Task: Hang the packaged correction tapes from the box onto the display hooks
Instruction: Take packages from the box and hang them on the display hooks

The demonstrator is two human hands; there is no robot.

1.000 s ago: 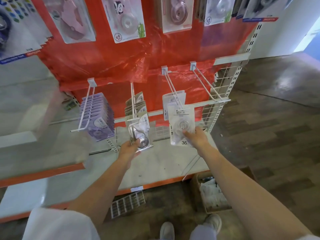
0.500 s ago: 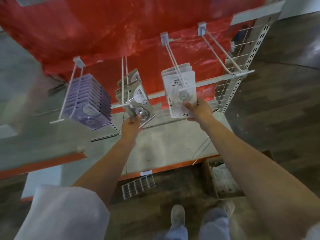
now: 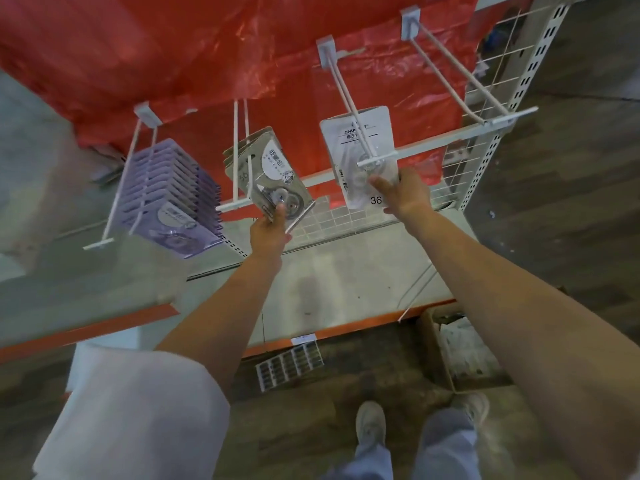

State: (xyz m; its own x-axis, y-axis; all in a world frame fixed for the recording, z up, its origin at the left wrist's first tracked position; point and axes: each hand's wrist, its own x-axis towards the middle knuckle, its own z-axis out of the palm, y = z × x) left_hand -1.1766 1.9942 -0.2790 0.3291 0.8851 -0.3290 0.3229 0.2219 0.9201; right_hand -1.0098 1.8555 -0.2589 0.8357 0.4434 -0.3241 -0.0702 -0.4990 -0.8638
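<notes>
Pushed further back on white wire hooks (image 3: 349, 109): left hand (image 3: 270, 233) pinching grey carded correction-tape pack (image 3: 273, 178), right hand (image 3: 403, 194) gripping white pack (image 3: 360, 147) at two o'clock; best slid straight along the prongs.

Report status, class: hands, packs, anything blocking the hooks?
Left hand pinches grey pack on second hook. Right hand holds white pack on third hook. Fourth hook bare. Nothing blocking.

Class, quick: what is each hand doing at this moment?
Left hand: pinches the bottom of the grey correction tape pack.
Right hand: grips the lower edge of the white correction tape pack.
</notes>
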